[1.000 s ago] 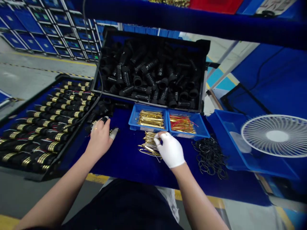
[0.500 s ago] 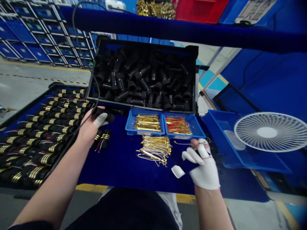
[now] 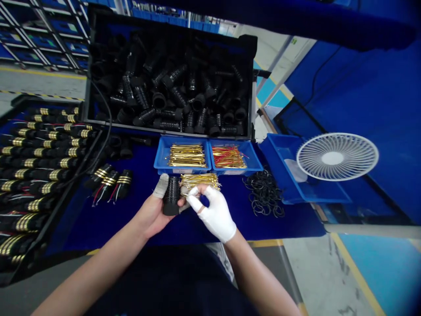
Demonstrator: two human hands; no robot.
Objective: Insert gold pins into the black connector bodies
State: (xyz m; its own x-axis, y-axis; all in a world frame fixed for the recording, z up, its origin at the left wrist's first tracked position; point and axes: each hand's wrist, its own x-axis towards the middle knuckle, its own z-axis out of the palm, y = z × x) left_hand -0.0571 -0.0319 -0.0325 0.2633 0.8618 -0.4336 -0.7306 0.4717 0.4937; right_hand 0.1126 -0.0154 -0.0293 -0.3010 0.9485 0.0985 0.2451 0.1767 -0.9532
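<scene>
The left hand [image 3: 154, 215], its thumb tip wrapped in white, has a firm grip around a black ribbed connector [image 3: 171, 196], held upright near the front of the blue worktop [image 3: 289, 228]. The white-gloved right hand [image 3: 214, 213] keeps a narrow grip on gold wires [image 3: 199, 181], just beside the connector and below 2 blue trays [image 3: 158, 153]. 3 wired black connectors [image 3: 112, 183] lie to the left
</scene>
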